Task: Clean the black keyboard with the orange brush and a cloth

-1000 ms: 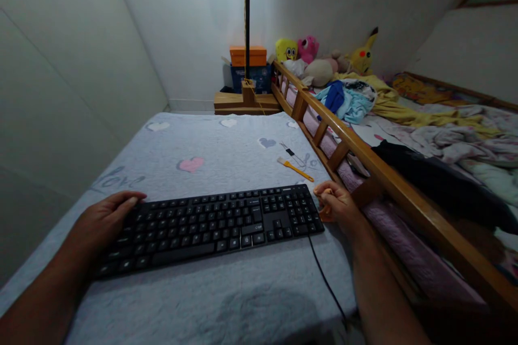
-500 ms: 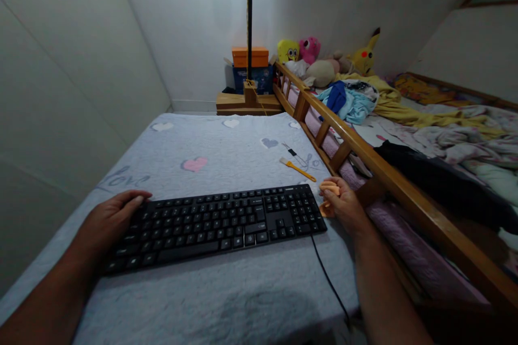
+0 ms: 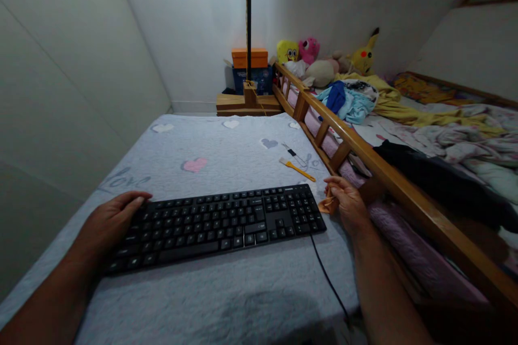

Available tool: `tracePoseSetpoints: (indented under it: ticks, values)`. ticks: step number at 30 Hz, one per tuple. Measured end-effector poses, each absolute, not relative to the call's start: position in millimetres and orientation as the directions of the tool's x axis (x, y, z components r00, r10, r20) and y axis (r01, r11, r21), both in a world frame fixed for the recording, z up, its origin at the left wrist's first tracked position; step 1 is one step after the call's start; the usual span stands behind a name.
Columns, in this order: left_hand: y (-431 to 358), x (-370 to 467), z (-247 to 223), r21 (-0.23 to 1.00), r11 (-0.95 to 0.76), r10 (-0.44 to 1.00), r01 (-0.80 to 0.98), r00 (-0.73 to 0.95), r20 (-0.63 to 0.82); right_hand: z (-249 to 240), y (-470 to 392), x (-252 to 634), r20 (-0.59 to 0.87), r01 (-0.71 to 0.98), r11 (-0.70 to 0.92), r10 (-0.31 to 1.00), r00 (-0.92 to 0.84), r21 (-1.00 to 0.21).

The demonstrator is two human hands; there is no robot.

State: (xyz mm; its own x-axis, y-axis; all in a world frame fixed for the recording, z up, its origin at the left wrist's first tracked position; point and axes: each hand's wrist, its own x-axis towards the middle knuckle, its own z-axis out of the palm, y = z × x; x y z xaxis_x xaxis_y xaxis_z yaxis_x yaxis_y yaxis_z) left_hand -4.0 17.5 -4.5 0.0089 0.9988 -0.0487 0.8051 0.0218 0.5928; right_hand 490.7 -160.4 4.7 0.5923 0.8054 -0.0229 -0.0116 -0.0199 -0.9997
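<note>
A black keyboard lies at a slight slant on the pale blue heart-patterned cover. My left hand is closed around its left end, the thumb along the upper corner. Just beyond the other end, my right hand pinches a small orange cloth, bunched under the fingers with its lower edge beside the number keys. From the keyboard's near right side a black cable runs down toward me. Above the number pad lie a yellow-handled brush and tweezers with a black band.
A wooden bed rail runs along the right side. Behind it are clothes, bedding and plush toys. At the back, an orange box sits on a blue one, behind a dark pole on a wooden base.
The orange cloth has been gathered down and in under my right hand's fingers; its folded top no longer shows. My left hand and the keyboard stay practically where they were.
</note>
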Motion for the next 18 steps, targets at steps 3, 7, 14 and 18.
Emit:
tracePoseSetpoints:
  ticks: [3, 7, 14, 18]
  values:
    - [17, -3, -2, 0.591, 0.03, 0.999, 0.806, 0.001, -0.052, -2, -160, 496, 0.066, 0.071, 0.027, 0.769, 0.636, -0.997]
    - [16, -2, 0, 0.589, 0.052, 0.997, 0.806, -0.012, -0.072, -9, -158, 504, 0.157, 0.203, 0.025, 0.726, 0.67, -0.979]
    - [14, -2, -4, 0.645, 0.069, 0.997, 0.761, -0.032, -0.069, -5, -156, 506, 0.125, 0.143, 0.038, 0.735, 0.666, -0.989]
    - [6, 1, 4, 0.688, 0.062, 0.989, 0.723, -0.138, 0.056, 7, -161, 500, 0.125, 0.124, 0.058, 0.755, 0.644, -0.991]
